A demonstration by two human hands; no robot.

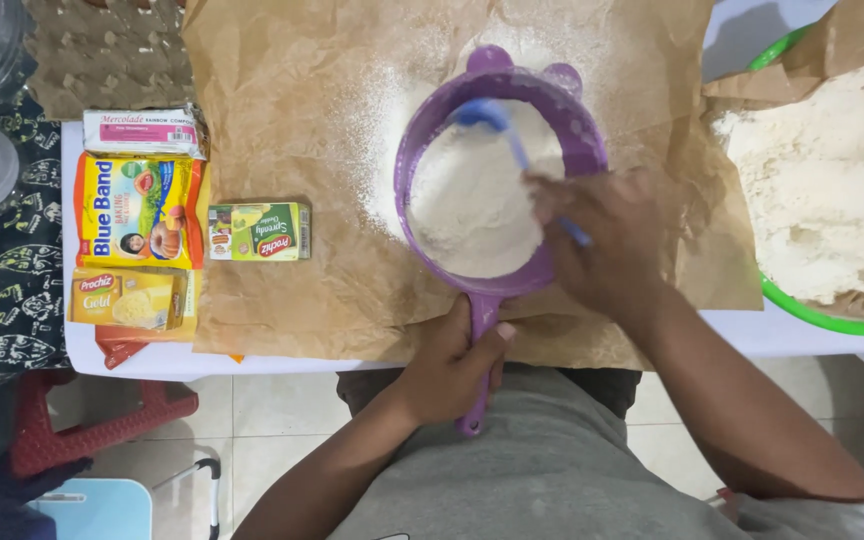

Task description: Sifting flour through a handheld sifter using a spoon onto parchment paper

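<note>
Purple sieve [497, 175] sits over brown paper [302, 90], loaded with flour [467, 205]; left hand [452, 365] clamped round its handle at the table's near edge, right hand [607, 240] fingers closed on a blue spoon [497, 122] whose bowl is up at the far rim

Judgement on doing it well: keep the sieve level and centred over the dusted patch, stir with short strokes so the spoon stays inside the rim, don't press flour through hard or it will spill over the side

Edges: handle overhangs the table edge toward the body, so the left wrist has little room to drop. Paper's near edge lies just under the sieve; drift toward the body would put flour on the table or lap

Room: green bowl [822, 310] of flour, lined with paper, is near on the right, limits right elbow swing. Small green box [259, 231] and yellow packets [137, 210] are on the left, well apart from the sieve. Bare paper beyond the sieve is the open side
</note>
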